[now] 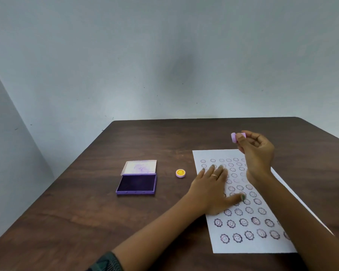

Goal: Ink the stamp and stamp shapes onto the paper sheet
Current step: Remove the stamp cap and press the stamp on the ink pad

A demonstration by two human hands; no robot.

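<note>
A white paper sheet lies on the right of the brown table, covered in rows of purple smiley flower prints. My left hand rests flat on its left side, fingers spread. Raised above the sheet's far edge, my right hand pinches a small lilac stamp between fingertips, tilted sideways. An open purple ink pad sits left of the sheet, its stained lid standing up behind it. Between pad and sheet lies the stamp's round cap, yellow smiley on top.
The dark wooden table stands in a corner of pale grey walls, its far edge close to the back wall. My patterned left sleeve shows at the bottom edge.
</note>
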